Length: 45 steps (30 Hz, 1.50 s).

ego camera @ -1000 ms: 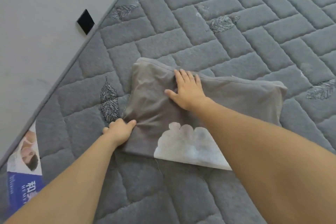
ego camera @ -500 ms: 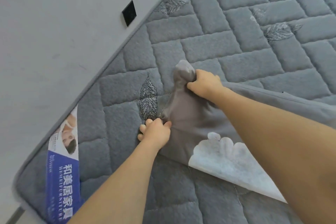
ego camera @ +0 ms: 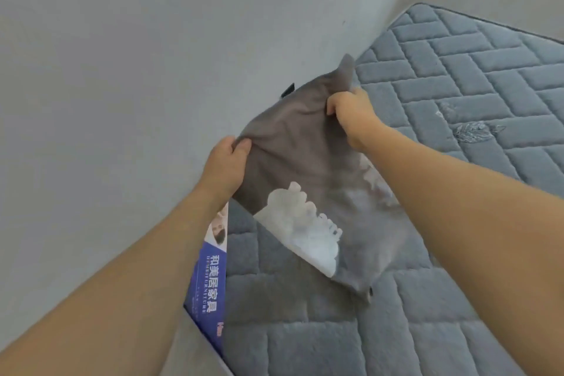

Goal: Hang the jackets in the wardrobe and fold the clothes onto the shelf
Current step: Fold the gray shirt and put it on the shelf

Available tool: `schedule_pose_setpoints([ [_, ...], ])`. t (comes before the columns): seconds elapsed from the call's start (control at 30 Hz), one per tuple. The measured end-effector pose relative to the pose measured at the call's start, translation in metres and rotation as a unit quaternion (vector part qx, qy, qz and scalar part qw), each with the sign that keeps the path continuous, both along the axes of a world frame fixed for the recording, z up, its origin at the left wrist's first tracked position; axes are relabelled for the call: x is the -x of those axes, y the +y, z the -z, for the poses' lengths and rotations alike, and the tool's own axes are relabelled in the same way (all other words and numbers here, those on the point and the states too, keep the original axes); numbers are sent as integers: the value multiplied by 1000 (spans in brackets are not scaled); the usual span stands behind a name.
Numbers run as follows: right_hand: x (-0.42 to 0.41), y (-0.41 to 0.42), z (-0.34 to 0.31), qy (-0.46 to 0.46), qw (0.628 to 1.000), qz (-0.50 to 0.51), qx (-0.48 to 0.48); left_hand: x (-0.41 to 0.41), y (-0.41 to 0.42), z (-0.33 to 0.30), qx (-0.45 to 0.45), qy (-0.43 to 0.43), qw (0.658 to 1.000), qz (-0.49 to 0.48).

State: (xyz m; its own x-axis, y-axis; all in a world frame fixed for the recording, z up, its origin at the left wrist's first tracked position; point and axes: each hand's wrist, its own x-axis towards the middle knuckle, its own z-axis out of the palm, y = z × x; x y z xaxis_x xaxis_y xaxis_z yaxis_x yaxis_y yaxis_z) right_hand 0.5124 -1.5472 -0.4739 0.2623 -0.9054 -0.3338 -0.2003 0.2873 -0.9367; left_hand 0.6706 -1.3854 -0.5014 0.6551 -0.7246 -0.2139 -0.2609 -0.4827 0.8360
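Head view: we see one wide-angle frame looking down along both bare forearms.
Garment: a grey-brown garment [ego camera: 293, 149] with a white print [ego camera: 302, 229] across its lower part hangs between our two hands, lifted above the mattress; its lower corner droops down to the near middle, and we cannot tell whether that tip touches the quilting.
Left hand: our left hand [ego camera: 225, 165] sits at the left edge of the cloth, fingers and thumb curled and pinching a bunch of the fabric at the upper left corner.
Right hand: our right hand [ego camera: 351, 107] is farther away and to the right, closed in a fist round the top edge of the garment, with a peak of cloth sticking up past the knuckles.
Fabric shape: the stretch between the two grips is drawn taut and creased at each hand; below that it falls loosely.
Mattress: a grey quilted mattress [ego camera: 457, 76] with a brick-like stitched pattern fills the right and near part of the scene.
Label: a blue and white label [ego camera: 210, 281] with printed characters lies on the mattress edge, just beside our left forearm.
Wall: a plain pale wall [ego camera: 137, 55] fills the left and far side.
Small dark object: something black [ego camera: 288, 90] peeks out behind the cloth at the wall; too hidden for us to identify.
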Motion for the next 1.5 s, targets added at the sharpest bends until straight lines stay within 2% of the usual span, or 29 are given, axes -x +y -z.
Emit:
schedule_pose_setpoints([
  [0.13,26,23,-71,-106,993,44,9,19,28,-103,43,57,995,67],
  [0.27,94,53,-87,-106,992,64,14,84,60,-140,-18,138,975,175],
  [0.4,201,91,-43,-56,992,110,2,193,87,-96,-133,157,939,277],
  [0.5,293,120,7,19,991,133,-23,292,111,-38,-221,233,886,335],
  [0.6,375,150,54,122,986,105,-51,384,140,21,-287,287,838,365],
  [0.73,449,182,106,231,965,58,-107,459,174,76,-345,273,800,407],
  [0.83,444,184,126,248,961,35,-117,434,173,96,-330,255,831,368],
  [0.97,391,151,147,375,924,-23,-74,346,141,121,-311,56,884,344],
  [1.03,358,125,162,439,896,-61,-6,306,119,137,-290,6,906,309],
  [1.1,332,98,186,509,850,-119,62,281,98,163,-298,-26,907,296],
  [1.17,317,78,218,574,798,-161,88,270,84,194,-358,-58,879,310],
  [1.23,310,66,250,603,775,-162,96,268,79,221,-397,-96,863,298],
  [1.3,306,62,278,588,788,-144,114,272,76,240,-400,-127,870,260],
  [1.37,303,64,295,553,819,-114,100,276,74,248,-388,-150,881,227],
  [1.43,302,66,296,512,853,-76,67,280,75,247,-394,-147,879,222],
  [1.5,301,65,292,479,872,-75,68,282,76,242,-410,-126,874,228],
])
